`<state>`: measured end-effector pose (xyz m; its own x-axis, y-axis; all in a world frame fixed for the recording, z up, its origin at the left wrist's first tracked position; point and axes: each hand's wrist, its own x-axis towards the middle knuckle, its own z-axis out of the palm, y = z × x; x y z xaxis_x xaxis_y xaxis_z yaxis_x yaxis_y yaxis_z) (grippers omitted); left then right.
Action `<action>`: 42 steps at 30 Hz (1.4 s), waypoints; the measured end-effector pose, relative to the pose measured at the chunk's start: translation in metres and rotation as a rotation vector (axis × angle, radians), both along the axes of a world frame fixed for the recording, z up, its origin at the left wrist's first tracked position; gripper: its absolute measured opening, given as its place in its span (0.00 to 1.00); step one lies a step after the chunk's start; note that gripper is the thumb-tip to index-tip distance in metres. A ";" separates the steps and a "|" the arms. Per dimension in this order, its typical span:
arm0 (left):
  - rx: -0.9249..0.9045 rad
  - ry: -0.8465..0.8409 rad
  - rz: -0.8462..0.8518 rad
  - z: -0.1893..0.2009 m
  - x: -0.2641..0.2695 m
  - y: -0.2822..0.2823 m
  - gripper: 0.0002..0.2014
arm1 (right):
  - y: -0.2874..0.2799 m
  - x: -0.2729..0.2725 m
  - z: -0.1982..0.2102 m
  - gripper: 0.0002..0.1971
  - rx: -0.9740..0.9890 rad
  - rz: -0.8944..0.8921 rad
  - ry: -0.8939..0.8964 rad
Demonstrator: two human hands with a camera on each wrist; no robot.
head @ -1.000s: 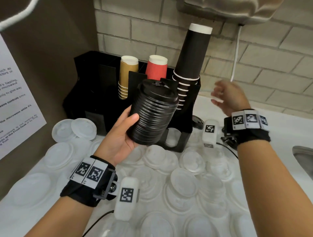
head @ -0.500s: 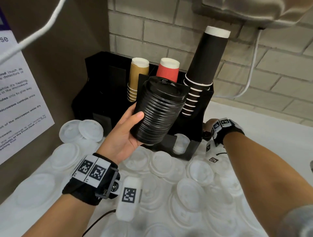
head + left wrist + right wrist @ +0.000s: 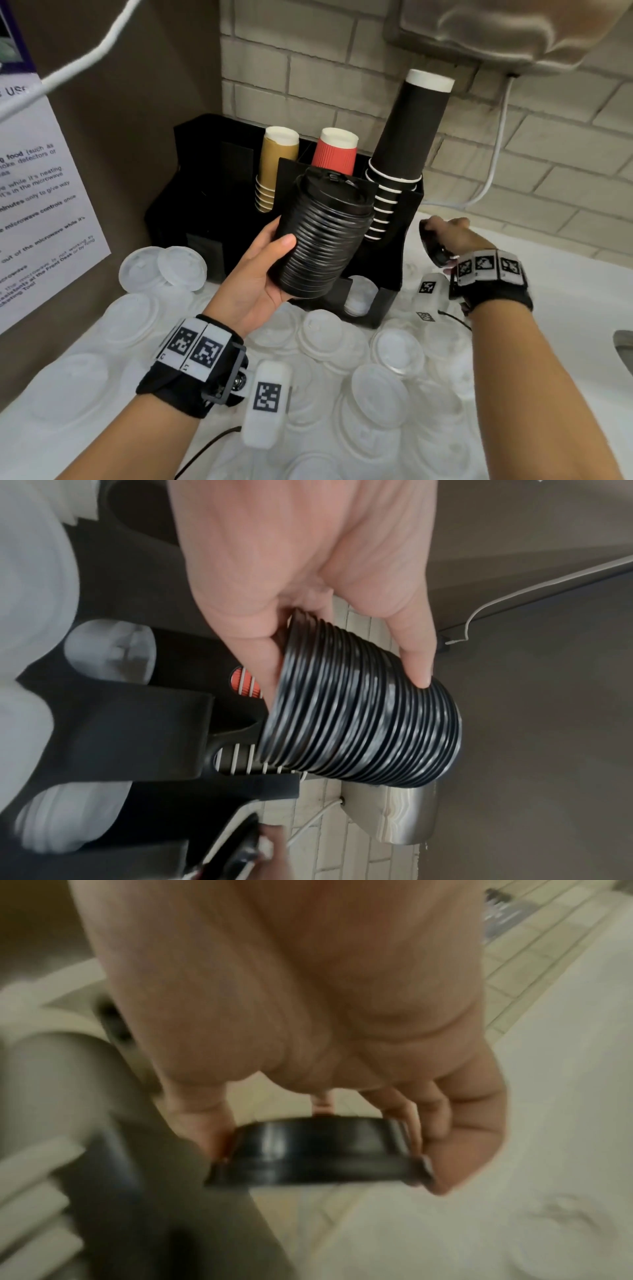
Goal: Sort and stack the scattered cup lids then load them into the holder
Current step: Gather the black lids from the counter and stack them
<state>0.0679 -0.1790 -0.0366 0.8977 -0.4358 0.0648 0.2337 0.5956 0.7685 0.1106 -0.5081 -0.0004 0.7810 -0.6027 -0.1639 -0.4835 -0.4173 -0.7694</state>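
Observation:
My left hand point(image 3: 260, 274) grips a tall stack of black lids point(image 3: 322, 236) and holds it tilted in front of the black holder point(image 3: 387, 291); in the left wrist view the thumb and fingers wrap the black lid stack point(image 3: 363, 718). To the right of the holder, my right hand point(image 3: 448, 236) pinches a single black lid point(image 3: 431, 246) by its rim, lifted off the counter. The right wrist view shows that black lid point(image 3: 318, 1153) between thumb and fingers. Several translucent white lids point(image 3: 380, 387) lie scattered over the white counter.
The holder carries a gold cup stack point(image 3: 275, 168), a red cup stack point(image 3: 335, 154) and a tall black cup stack point(image 3: 411, 137). A white cable point(image 3: 493, 161) hangs down the brick wall. A paper notice point(image 3: 37, 212) is on the left wall. A sink edge point(image 3: 625, 346) lies at right.
My right hand dropped from near the wall down to the counter beside the holder and came up pinching a black lid. The left hand kept the stack steady.

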 end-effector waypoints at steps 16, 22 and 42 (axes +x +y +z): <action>0.078 0.011 -0.201 -0.020 -0.035 -0.014 0.27 | 0.124 -0.125 0.040 0.21 0.257 0.783 -0.635; 0.057 0.022 -0.218 -0.015 -0.036 -0.017 0.29 | 0.122 -0.126 0.037 0.23 0.217 0.776 -0.688; -0.042 0.026 -0.244 -0.013 -0.029 -0.019 0.35 | -0.029 -0.093 -0.014 0.20 -0.362 -0.114 0.418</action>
<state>0.0387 -0.1977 -0.0499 0.7680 -0.6371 0.0658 0.3937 0.5506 0.7361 0.0176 -0.5374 -0.0140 0.6211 -0.7545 -0.2120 -0.7736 -0.5469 -0.3201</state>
